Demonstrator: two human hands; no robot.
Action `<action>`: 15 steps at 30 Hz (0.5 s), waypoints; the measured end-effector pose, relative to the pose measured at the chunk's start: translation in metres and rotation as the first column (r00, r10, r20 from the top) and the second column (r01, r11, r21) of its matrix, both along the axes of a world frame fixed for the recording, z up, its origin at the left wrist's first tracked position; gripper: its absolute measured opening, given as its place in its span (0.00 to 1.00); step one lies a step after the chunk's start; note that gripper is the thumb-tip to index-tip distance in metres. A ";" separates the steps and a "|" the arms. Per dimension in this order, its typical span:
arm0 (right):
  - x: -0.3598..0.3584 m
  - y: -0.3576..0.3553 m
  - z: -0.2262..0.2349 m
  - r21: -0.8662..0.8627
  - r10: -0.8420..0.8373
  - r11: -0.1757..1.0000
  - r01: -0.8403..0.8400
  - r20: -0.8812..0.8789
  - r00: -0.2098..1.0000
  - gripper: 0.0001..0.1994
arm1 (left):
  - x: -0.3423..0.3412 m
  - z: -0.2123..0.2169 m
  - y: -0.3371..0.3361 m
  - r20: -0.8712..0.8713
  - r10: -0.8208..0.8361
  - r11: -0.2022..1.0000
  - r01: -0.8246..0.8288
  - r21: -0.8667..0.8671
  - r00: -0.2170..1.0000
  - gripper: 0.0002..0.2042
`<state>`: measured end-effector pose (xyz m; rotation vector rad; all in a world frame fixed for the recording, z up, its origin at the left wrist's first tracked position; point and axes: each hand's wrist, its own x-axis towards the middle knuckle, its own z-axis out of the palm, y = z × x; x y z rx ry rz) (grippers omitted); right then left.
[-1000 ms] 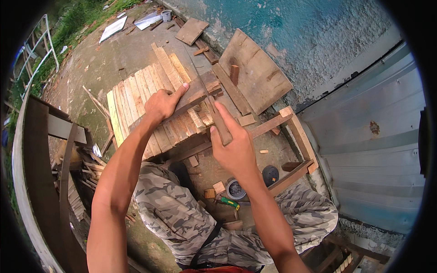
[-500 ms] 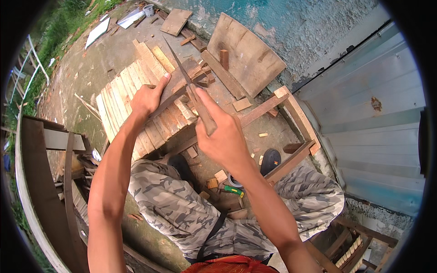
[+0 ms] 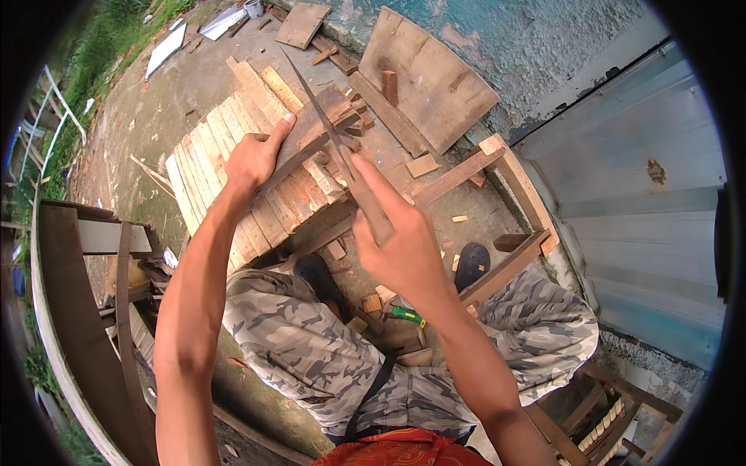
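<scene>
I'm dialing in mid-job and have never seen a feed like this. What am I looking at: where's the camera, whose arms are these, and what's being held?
There is no machine here: these are a person's two bare hands, filmed by a wide fisheye camera on their head looking down, so straight edges bend near the rim. The arms enter from the bottom; the camouflage trousers are the person's own legs. The left hand grips a wooden strip lying across a slatted wooden panel on the concrete ground. The right hand has its grip shut on a long, thin blade-like tool, index finger laid along it, its tip pointing away. Around them lie wood offcuts, a plank frame and a board against the wall.
</scene>
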<state>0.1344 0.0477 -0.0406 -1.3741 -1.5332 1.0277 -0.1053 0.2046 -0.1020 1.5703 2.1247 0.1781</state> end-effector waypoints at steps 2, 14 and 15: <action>0.038 -0.089 0.011 0.070 -0.026 0.997 0.025 0.017 1.000 0.34 | -0.003 0.000 0.002 -0.004 -0.006 1.000 0.006 0.002 1.000 0.53; -0.014 0.019 -0.024 0.121 -0.023 0.992 0.030 -0.054 0.998 0.32 | -0.001 0.007 0.007 -0.053 -0.126 0.992 0.127 0.001 0.991 0.49; 0.000 -0.021 -0.033 0.111 -0.011 0.994 0.024 -0.112 0.994 0.32 | -0.002 0.005 0.005 -0.054 -0.145 0.989 0.143 -0.035 0.988 0.49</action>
